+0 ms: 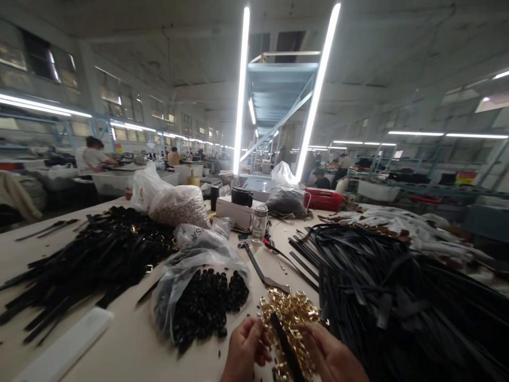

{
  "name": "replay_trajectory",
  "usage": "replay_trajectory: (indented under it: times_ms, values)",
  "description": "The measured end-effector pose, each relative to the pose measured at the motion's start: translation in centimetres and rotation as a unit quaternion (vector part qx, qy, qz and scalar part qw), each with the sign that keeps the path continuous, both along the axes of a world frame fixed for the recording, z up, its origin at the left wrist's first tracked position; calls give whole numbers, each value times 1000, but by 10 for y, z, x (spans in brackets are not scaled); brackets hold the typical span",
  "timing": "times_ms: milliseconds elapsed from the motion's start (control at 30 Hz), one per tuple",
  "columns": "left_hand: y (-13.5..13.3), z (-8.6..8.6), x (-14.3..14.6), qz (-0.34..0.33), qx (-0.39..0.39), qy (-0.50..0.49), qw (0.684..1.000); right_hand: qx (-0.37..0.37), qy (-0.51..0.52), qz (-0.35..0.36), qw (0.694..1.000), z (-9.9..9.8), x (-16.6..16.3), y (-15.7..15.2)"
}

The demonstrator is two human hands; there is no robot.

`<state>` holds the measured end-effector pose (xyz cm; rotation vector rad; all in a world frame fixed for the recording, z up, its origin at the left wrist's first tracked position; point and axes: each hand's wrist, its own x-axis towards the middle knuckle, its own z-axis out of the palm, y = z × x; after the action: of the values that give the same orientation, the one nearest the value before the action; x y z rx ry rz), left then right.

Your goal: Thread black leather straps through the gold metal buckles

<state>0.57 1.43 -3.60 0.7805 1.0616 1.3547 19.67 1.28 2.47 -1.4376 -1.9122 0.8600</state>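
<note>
My left hand (247, 347) is closed, its thumb and fingers curled together at the left edge of a heap of gold-coloured metal buckles (296, 305). What sits in its fingertips, if anything, is too small to tell. A narrow black strap (285, 345) slants over the buckles between my hands and runs out of view at the bottom. To its right, my right hand (334, 353) is at the heap with fingers bent and pressed together; whatever they hold is hidden. Left of the heap, small black loops (207, 305) spill from an open clear plastic bag (165, 297).
Black straps lie in a large pile (382, 286) on the right and a buckled pile (119, 244) on the left. A glass jar (260, 225), white box (234, 212), filled bag (181, 206) and red basket (324, 199) stand behind. A white bar (67, 345) lies front left. People work farther back.
</note>
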Motion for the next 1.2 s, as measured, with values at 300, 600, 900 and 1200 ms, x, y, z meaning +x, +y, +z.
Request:
replay_trajectory:
  times_ms: [300,600,900,1200]
  values:
    - [2,-9,6,-41,17,30,999,37,-279,-20,959,24,-73,146]
    - [-8,6,7,-50,18,68,996,-57,-336,-77,937,-19,-123,208]
    - [-12,10,4,-41,32,75,996,-18,-250,-86,964,4,-111,197]
    - [-10,23,-5,-9,73,62,995,46,82,45,995,37,-31,80]
